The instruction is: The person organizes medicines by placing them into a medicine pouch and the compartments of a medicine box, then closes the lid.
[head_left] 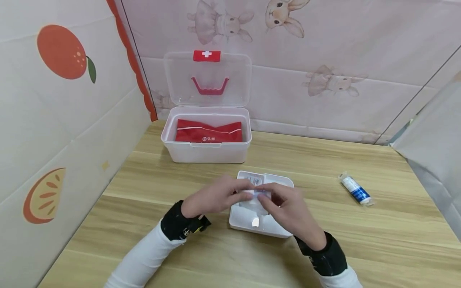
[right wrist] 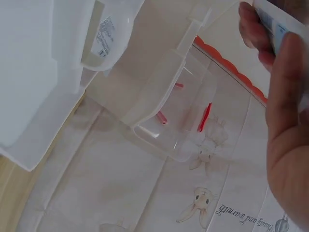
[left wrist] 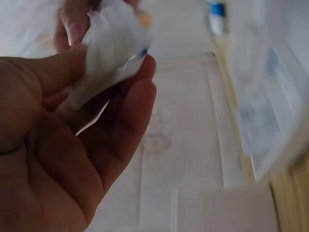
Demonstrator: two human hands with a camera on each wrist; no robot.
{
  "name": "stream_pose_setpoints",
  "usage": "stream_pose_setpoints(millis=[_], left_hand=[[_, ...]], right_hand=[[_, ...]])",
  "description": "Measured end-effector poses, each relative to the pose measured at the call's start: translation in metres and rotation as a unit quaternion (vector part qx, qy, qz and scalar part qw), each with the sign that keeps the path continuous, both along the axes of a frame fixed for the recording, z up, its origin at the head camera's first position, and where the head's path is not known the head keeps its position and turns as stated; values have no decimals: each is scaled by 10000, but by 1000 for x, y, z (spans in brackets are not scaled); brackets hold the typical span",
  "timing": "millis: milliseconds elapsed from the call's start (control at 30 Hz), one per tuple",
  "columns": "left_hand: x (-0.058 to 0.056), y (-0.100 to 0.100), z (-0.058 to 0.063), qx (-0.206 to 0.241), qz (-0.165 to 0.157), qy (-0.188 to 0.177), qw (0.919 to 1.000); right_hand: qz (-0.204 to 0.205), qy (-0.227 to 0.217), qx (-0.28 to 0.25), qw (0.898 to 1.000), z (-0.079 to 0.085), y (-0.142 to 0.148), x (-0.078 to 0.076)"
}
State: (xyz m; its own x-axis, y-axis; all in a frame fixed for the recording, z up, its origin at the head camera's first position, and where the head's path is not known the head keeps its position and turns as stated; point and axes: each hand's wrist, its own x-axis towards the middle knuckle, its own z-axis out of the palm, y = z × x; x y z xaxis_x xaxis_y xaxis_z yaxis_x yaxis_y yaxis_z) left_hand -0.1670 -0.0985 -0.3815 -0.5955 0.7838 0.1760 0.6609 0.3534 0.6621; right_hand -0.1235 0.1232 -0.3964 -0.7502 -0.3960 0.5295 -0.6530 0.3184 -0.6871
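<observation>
Over a shallow white divided tray (head_left: 279,228), both hands hold a small white packet (left wrist: 113,50) in crinkly plastic wrap. My left hand (head_left: 214,197) pinches it between thumb and fingers. My right hand (head_left: 291,204) grips the other side, its thumb lying along the front of the packet. The fingers of both hands nearly meet at the packet's upper edge, hiding part of it. Inside the tray's far left compartment lies another clear packet (head_left: 256,180) with a barcode label.
Behind the tray stands a translucent plastic box (head_left: 207,154) holding a red pouch (head_left: 212,135). Its lid (head_left: 180,82), with a red handle and a white-cross clasp, is raised against the wall. A blue and white roll (head_left: 356,190) in clear wrapping lies at the right.
</observation>
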Motion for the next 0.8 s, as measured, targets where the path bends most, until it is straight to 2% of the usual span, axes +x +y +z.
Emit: stream_pose_setpoints(millis=[67,100,167,267,400,533,567,667,800], left_hand=[[6,-1,-9,-657,147,762,9948],[9,-1,-14,-954,184,1226,9877],[16,-1,-25,-1353,273,2135,9672],[22,0,-42,-1503,406,3194,9347],[28,1,-58,-1601,312,3921,9054],[31,2,-65,-1980,31,4222,8846],[31,2,-65,-2068,-15,4204,8834],[30,3,-65,-2180,-61,3846,8969],[25,3,-67,-1991,-8,3279,9235]], right_hand=[[-74,-138,784,9968,-3,-1,0],[-93,-177,1204,9925,-5,-2,0],[-96,-52,1968,9804,-10,-5,0],[-168,406,2747,9605,-18,-10,1],[-356,933,3213,9417,-31,-16,1],[-434,1165,3415,9316,-44,-20,2],[-426,1158,3434,9311,-47,-21,2],[-389,956,3452,9328,-51,-22,2],[-272,491,3430,9377,-52,-20,1]])
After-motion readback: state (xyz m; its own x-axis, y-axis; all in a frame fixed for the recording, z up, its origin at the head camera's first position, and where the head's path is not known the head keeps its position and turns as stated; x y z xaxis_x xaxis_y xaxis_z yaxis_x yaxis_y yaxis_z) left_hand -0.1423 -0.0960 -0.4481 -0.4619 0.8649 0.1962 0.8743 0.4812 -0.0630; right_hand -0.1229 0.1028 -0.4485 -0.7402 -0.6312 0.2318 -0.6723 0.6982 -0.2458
